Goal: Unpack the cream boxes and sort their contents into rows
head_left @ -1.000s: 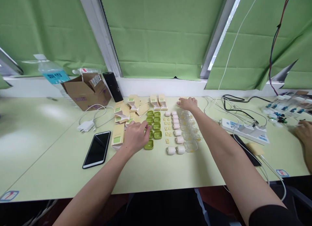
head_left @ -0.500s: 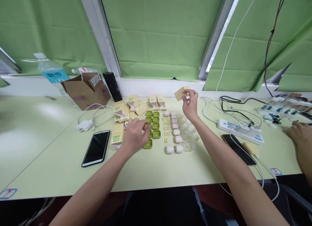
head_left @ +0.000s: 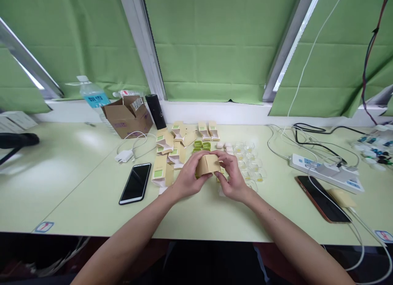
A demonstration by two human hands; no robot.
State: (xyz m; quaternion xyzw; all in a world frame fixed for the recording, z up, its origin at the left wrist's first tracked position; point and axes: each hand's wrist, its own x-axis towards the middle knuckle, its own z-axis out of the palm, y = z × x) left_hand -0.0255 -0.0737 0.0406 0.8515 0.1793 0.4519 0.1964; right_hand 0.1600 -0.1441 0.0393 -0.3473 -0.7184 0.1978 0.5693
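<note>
In front of me, above the table, a small tan cardboard box [head_left: 208, 164] is held between both hands. My left hand [head_left: 192, 176] grips its left side, thumb below and fingers over the top. My right hand [head_left: 231, 177] is closed on its right side in the same way. Beneath and behind the hands, partly covered, lie small green trays [head_left: 202, 145] and pinkish-white rounded pieces [head_left: 227, 146]. Right of them are clear plastic cups [head_left: 250, 158]. Several open tan boxes with green squares [head_left: 162, 170] lie to the left of my hands.
A phone [head_left: 135, 184] and white charger [head_left: 124, 156] lie at left. Behind stand a brown carton [head_left: 130, 121], a black cylinder [head_left: 156, 111] and a water bottle [head_left: 93, 97]. To the right are a power strip [head_left: 325, 173], another phone [head_left: 319, 199] and loose cables.
My right hand has come down and left with its tan card piece. My left hand has left the green trays; both hands now hold a tan box together. The view has shifted left.
</note>
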